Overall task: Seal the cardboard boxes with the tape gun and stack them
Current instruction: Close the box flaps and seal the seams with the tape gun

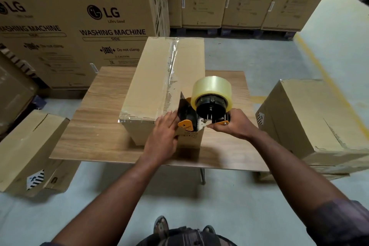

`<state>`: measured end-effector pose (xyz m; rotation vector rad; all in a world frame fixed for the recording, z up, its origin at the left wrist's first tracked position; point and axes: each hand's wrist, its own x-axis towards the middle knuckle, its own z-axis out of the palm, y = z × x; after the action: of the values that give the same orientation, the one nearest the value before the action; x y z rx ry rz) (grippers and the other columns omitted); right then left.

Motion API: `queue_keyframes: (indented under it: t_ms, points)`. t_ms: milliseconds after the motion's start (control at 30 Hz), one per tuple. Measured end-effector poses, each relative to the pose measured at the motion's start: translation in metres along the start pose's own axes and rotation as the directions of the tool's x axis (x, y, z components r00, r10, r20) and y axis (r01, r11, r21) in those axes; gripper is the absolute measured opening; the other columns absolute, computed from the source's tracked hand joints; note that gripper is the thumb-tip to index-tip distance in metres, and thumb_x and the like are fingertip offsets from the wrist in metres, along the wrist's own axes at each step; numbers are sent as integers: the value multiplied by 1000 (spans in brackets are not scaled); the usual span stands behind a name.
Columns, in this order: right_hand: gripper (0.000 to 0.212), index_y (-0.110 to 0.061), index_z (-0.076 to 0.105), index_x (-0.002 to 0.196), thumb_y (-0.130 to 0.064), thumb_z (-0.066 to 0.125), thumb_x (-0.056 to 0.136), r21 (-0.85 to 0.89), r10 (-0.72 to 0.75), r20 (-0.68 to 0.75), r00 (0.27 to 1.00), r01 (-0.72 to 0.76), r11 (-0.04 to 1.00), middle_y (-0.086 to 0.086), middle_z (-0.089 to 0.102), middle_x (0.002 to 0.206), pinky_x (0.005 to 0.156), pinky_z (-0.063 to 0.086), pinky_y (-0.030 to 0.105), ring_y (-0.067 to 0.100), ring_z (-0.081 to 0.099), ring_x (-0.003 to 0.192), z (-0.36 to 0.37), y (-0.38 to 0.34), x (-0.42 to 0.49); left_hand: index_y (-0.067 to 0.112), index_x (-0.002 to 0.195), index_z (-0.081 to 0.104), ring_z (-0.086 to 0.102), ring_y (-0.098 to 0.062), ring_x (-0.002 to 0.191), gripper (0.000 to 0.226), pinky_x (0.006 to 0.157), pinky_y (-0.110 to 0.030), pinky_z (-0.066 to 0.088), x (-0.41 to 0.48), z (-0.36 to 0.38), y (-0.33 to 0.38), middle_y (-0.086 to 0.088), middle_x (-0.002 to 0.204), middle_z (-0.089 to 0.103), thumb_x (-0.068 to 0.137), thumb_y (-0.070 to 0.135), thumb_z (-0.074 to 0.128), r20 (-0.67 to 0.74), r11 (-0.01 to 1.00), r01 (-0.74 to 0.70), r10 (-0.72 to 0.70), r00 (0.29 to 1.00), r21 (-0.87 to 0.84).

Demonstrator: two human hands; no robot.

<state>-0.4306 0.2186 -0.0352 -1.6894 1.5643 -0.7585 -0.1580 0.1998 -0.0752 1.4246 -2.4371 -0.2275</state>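
Cardboard box [151, 86] lies lengthwise on the wooden counter [95, 126], its long side running away from the person and its top flaps closed. A clear tape strip [173, 60] runs along the top seam from the far edge toward the near end, wrinkled in places, and more clear tape covers the near left corner.

The tape gun [199, 118] sits at the near end of that seam. Its black and orange body tips over the box's near top edge, and the tape roll [211, 88] stands above it. The right hand [235, 126] grips the gun from the right, its fingers [218, 127] curled round the handle. The left hand [164, 134] lies against the near end of the box just left of the gun. Its fingers [168, 119] are straight and pressed together, with the tips at the top edge beside the gun's black plate.

On the grey floor [249, 54] a left carton [26, 150] stands near the counter's left corner. A right carton [311, 118] sits close to the counter's right edge, seemingly on top of another. Behind the counter rise tall washing machine cartons [79, 22] printed with "LG". A yellow line [327, 78] crosses the floor on the right.
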Motion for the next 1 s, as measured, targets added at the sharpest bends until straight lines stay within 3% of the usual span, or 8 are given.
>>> queue_keyframes:
  t_ms: [100, 233, 300, 467, 667, 800, 1000]
  points:
    - [18, -35, 72, 85, -34, 89, 78, -30, 17, -17, 1000, -18, 999, -22, 73, 76, 63, 47, 13, -2, 68, 76, -11, 2, -4, 14, 151, 38, 21, -21, 151, 77, 122, -34, 0, 1, 3, -8, -3, 163, 29, 82, 11, 72, 21, 999, -40, 40, 999, 17]
    - [20, -33, 69, 77, -29, 88, 79, -38, 69, -32, 997, -70, 997, -22, 70, 69, 59, 45, 14, -2, 66, 68, -39, 26, -23, 23, 160, 20, 16, -17, 153, 85, 124, -34, 1, 2, 8, -9, 3, 166, 21, 90, 21, 68, 20, 998, -55, 55, 998, 7]
    - [18, -32, 70, 76, -29, 88, 79, -40, 85, -29, 996, -86, 995, -18, 71, 70, 60, 47, 17, 0, 66, 67, -43, 36, -29, 20, 160, 21, 17, -19, 153, 83, 123, -35, 1, 2, 9, -2, 1, 166, 22, 91, 25, 69, -4, 999, -38, 38, 999, 17]
    - [20, -33, 69, 79, -26, 88, 80, -27, 56, -25, 998, -56, 998, -24, 70, 70, 58, 44, 9, -4, 65, 69, -36, 44, -30, 11, 159, 19, 13, -23, 155, 80, 125, -39, -1, 8, 15, 27, -5, 167, 16, 95, 29, 63, -32, 999, -11, 13, 999, 39]
    - [22, -25, 75, 96, -34, 87, 79, -9, 56, -23, 998, -56, 998, -11, 75, 85, 66, 51, 14, 1, 69, 81, -39, 50, -31, 6, 149, 43, 25, -20, 150, 67, 122, -33, 4, 17, 23, 49, -9, 160, 34, 89, 15, 70, -50, 987, -146, 143, 988, -61]
    - [16, -32, 73, 87, -37, 86, 79, -25, 55, -22, 998, -56, 998, -16, 73, 77, 63, 50, 17, 3, 69, 77, -45, 52, -31, 4, 143, 52, 40, -23, 143, 70, 119, -41, 19, 17, 27, 38, -8, 152, 47, 78, 5, 80, -97, 980, -168, 158, 983, -106]
    - [20, -31, 73, 91, -39, 86, 79, -94, 84, 28, 996, -81, 992, -13, 75, 79, 66, 55, 22, 3, 70, 77, -59, 72, -44, 16, 151, 43, 33, -18, 148, 70, 122, -40, 23, 19, 36, 33, 1, 158, 38, 88, 15, 73, -93, 975, -178, 167, 982, -131]
